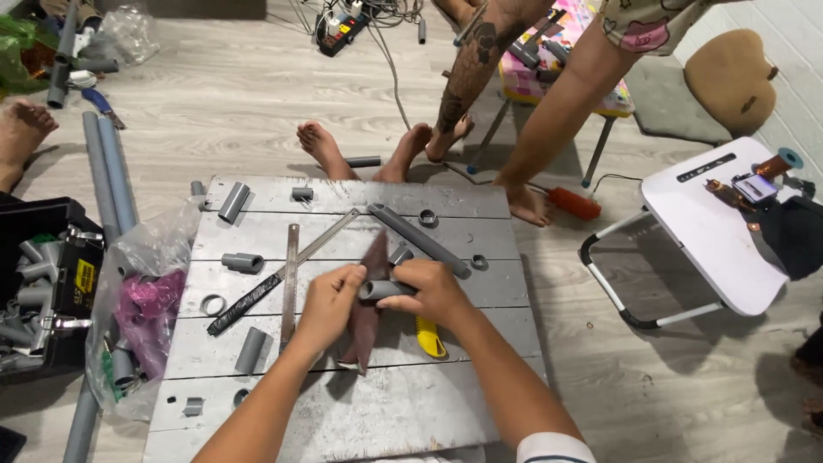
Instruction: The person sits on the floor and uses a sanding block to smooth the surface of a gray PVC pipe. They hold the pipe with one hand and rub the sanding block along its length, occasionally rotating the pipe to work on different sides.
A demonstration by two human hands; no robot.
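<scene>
Over the grey worktop (343, 429), the right hand (435, 291) is gripping a short grey pipe piece (383, 290) while the left hand (330, 304) is rubbing dark sandpaper (367, 330) around its end, several other cut pieces lying apparently unsanded nearby.

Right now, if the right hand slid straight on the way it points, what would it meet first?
The right hand points leftward, so it would first meet the left hand, which is wrapping brown sandpaper around the short grey pipe; depth looks shared.

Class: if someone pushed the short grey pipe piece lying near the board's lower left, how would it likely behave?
The short grey pipe piece is round, so it would probably roll sideways. It looks like hollow plastic, likely light and stiff. The grooves in the grey plank board might stop it.
</scene>
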